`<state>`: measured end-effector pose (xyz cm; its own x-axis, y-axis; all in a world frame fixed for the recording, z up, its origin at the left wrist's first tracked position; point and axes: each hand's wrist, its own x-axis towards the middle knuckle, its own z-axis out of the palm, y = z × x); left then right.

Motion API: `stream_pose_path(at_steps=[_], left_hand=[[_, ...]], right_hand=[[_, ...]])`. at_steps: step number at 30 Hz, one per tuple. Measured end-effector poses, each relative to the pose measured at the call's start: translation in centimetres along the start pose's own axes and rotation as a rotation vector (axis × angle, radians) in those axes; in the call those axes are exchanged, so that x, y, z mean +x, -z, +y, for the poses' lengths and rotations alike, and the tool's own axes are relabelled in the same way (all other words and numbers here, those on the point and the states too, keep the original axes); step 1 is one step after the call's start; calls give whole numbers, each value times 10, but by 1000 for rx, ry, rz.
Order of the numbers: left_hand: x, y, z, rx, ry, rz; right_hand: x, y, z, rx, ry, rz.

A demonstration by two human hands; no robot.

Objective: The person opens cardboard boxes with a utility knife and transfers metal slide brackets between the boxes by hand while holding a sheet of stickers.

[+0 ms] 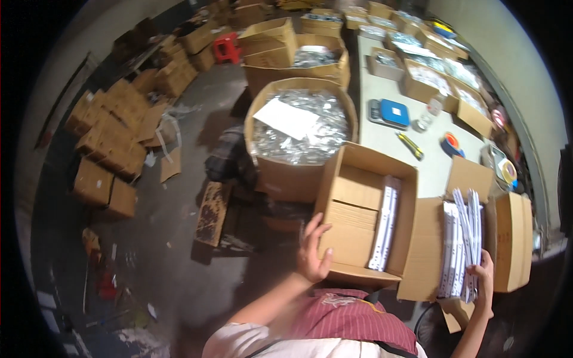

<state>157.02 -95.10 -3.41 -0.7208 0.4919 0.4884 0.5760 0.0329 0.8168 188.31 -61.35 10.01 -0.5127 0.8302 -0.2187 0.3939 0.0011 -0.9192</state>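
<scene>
Head view: left hand point(314, 253) is spread flat, fingers splayed against the near-left corner of an open cardboard box point(365, 215), steadying it rather than gripping anything. That box sits on the person's lap area, tilted, with a few white perforated strips point(385, 224) standing along its right wall and a flat cardboard insert on the left. Right hand point(482, 280) is closed around the lower end of a bundle of white strips point(461, 241), held upright over a second opened carton point(465, 238) at the worktop point(382, 140) edge. On the worktop further back: blue scale point(391, 112), yellow utility knife point(410, 145), tape roll point(452, 143), more cartons of bagged parts. Round drum of silvery bagged parts point(301, 128) with a white sheet on top stands just behind the lap box. Risks, my read: lap box is only propped by a flat palm, so it could slide off toward the floor; bundle is pinched at one end only, so the strips could fan out or slip and drop.
</scene>
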Motion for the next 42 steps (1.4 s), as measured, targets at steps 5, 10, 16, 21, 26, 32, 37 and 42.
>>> stream_pose_path(at_steps=[5, 10, 16, 21, 26, 32, 37, 42], left_hand=[[2, 0, 2, 6, -2, -29], [3, -2, 5, -20, 20, -76], [-3, -4, 0, -37, 44, -81], [1, -11, 2, -137, 15, -67], [-2, -8, -7, -122, 18, -48], [0, -4, -8, -105, 12, -51], [-1, -7, -8, -114, 25, -51], [-3, -13, -11, -169, 18, -69]], right_hand=[[-14, -53, -40, 107, -73, -190], [-3, -111, -46, 218, -308, -431], [20, -201, -57, 108, -309, -473], [69, -269, 22, -355, -242, -491], [86, -290, -5, -663, -201, -707], [58, -264, -3, -1201, 327, -851], [46, -277, -18, -576, 17, -649], [72, -316, 1, -720, 124, -612]])
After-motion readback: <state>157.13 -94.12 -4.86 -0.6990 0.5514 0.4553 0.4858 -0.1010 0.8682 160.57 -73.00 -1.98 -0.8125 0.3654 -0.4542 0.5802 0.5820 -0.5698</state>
